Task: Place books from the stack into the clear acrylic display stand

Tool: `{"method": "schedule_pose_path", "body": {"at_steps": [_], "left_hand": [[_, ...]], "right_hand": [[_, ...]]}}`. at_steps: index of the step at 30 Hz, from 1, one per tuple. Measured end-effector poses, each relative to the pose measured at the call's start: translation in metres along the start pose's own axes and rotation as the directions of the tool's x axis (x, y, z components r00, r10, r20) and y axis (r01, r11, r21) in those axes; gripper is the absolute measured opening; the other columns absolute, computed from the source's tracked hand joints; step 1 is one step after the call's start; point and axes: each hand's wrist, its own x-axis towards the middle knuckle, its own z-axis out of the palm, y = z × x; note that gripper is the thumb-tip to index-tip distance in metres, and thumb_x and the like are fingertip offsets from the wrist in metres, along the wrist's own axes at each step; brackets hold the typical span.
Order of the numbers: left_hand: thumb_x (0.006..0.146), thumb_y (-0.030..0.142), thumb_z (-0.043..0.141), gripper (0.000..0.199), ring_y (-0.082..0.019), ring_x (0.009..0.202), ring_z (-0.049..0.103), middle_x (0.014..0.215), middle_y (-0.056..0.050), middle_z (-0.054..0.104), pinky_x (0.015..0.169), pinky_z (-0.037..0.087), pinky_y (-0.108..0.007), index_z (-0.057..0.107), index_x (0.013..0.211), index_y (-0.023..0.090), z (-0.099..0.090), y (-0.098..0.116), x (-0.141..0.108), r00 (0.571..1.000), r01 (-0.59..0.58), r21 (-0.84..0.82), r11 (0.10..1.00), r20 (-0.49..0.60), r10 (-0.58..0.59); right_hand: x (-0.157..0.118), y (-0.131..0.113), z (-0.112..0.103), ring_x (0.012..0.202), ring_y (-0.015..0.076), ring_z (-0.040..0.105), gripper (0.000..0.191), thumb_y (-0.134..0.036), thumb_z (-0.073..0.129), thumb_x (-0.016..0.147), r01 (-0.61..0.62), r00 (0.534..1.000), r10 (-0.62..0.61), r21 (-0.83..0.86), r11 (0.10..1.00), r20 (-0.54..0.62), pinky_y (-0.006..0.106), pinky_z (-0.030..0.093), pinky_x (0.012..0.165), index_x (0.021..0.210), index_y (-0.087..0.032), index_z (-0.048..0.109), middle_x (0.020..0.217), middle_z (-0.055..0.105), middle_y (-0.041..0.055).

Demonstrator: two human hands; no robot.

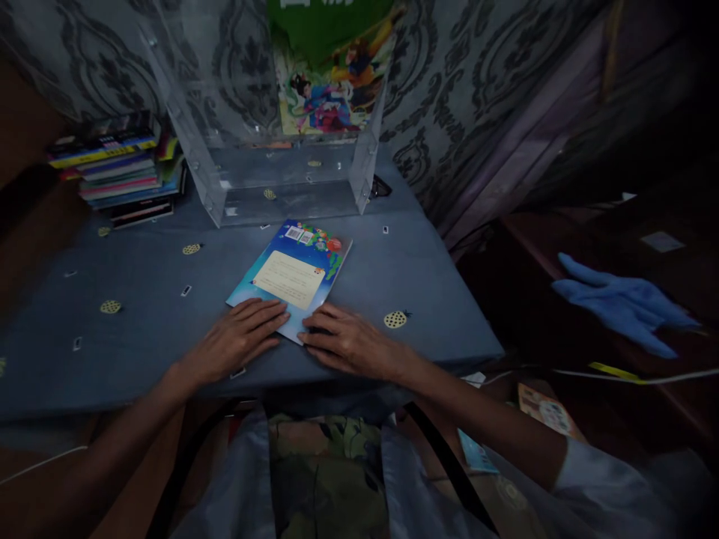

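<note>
Head view: touching blue booklet (pixel 290 278), with cream panel (pixel 288 280) and colourful corner, by left hand (pixel 243 335) and right hand (pixel 349 341), loosely open.

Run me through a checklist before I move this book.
1. Left hand on the book: ok, at its lower left.
2. Right hand on it: ok, at the near corner.
3. Book lying flat, barcode side up: ok.
4. Book apart from the clear rack: ok, in front of it.
5. Book stack neatly squared: not ok, edges uneven.
6. Inside pages undamaged: cannot tell.
</note>
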Motion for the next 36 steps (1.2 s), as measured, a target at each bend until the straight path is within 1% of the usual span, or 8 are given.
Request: {"method": "schedule_pose_path", "body": {"at_steps": [7,12,18,21,25,31,34,36], "left_hand": [[0.105,0.045,0.036,0.047,-0.028,0.124,0.062,0.141,-0.01,0.061,0.098,0.057,-0.044,0.056,0.142,0.024,-0.005,-0.028,-0.033,0.942,0.334,0.109,0.936,-0.016,-0.334],[0.103,0.047,0.037,0.049,-0.029,0.12,0.063,0.14,-0.014,0.06,0.092,0.058,-0.043,0.053,0.141,0.019,0.007,-0.02,-0.035,0.943,0.333,0.155,0.93,-0.065,-0.327],[0.099,0.049,0.047,0.058,-0.032,0.115,0.063,0.139,-0.017,0.06,0.087,0.058,-0.044,0.043,0.15,0.019,0.009,0.024,-0.051,0.965,0.256,0.199,0.946,-0.109,-0.238],[0.1,0.043,0.047,0.057,-0.029,0.11,0.065,0.138,-0.016,0.061,0.087,0.058,-0.04,0.04,0.153,0.023,0.013,0.05,-0.071,0.972,0.229,0.216,0.949,-0.103,-0.211],[0.099,0.024,0.046,0.053,-0.025,0.103,0.069,0.129,-0.011,0.068,0.085,0.058,-0.035,0.044,0.152,0.027,0.021,0.071,-0.093,0.974,0.21,0.213,0.954,-0.134,-0.185],[0.098,0.018,0.047,0.061,-0.025,0.099,0.07,0.119,-0.008,0.073,0.084,0.058,-0.037,0.036,0.156,0.031,-0.013,0.079,-0.08,0.966,0.184,0.107,0.977,-0.205,-0.159],[0.099,0.018,0.046,0.06,-0.027,0.103,0.068,0.122,-0.006,0.071,0.087,0.056,-0.043,0.036,0.155,0.037,-0.038,0.073,-0.067,0.907,0.307,-0.005,0.952,-0.303,-0.294],[0.1,0.022,0.042,0.057,-0.029,0.108,0.066,0.124,-0.008,0.07,0.088,0.055,-0.046,0.033,0.156,0.034,-0.043,0.059,-0.056,0.906,0.301,0.002,0.954,-0.311,-0.285]], "right_hand": [[0.001,0.0,0.001,0.115,0.0276,0.059,0.027,-0.029,0.054,0.099,-0.072,0.997,0.073,-0.034,0.997,0.026,0.048,0.051,0.098,0.12,-0.016,0.067,0.121,0.067,0.0152],[-0.005,-0.002,0.012,0.145,0.0342,0.038,0.06,-0.05,0.064,0.092,-0.222,0.971,0.232,-0.141,0.965,0.054,0.063,0.03,0.117,0.14,-0.016,0.053,0.149,0.051,0.021],[-0.032,-0.019,0.006,0.15,0.0349,0.029,0.091,-0.067,0.068,0.082,-0.223,0.962,0.237,-0.111,0.969,0.135,0.065,0.023,0.12,0.153,-0.02,0.037,0.157,0.04,0.0208],[-0.05,-0.034,0.006,0.148,0.0332,0.034,0.073,-0.048,0.068,0.089,-0.2,0.967,0.215,-0.113,0.973,0.137,0.063,0.031,0.117,0.152,-0.022,0.041,0.155,0.045,0.0185],[-0.067,-0.049,0.014,0.139,0.0251,0.049,0.049,-0.016,0.045,0.099,-0.237,0.97,0.241,-0.104,0.966,0.021,0.054,0.045,0.111,0.146,-0.026,0.05,0.142,0.061,0.0121],[-0.048,-0.048,-0.021,0.123,0.0207,0.064,0.039,-0.019,0.048,0.101,-0.165,0.964,0.206,0.225,0.96,-0.17,0.039,0.056,0.098,0.137,-0.027,0.058,0.123,0.073,0.0081],[-0.028,-0.044,-0.05,0.106,0.021,0.072,0.032,-0.028,0.06,0.098,-0.115,0.911,0.26,0.408,0.906,-0.32,0.037,0.059,0.092,0.129,-0.028,0.064,0.11,0.077,0.0076],[-0.018,-0.037,-0.06,0.102,0.0235,0.072,0.03,-0.034,0.063,0.096,-0.163,0.865,0.348,0.454,0.876,-0.361,0.04,0.06,0.09,0.124,-0.028,0.067,0.108,0.077,0.0079]]}}
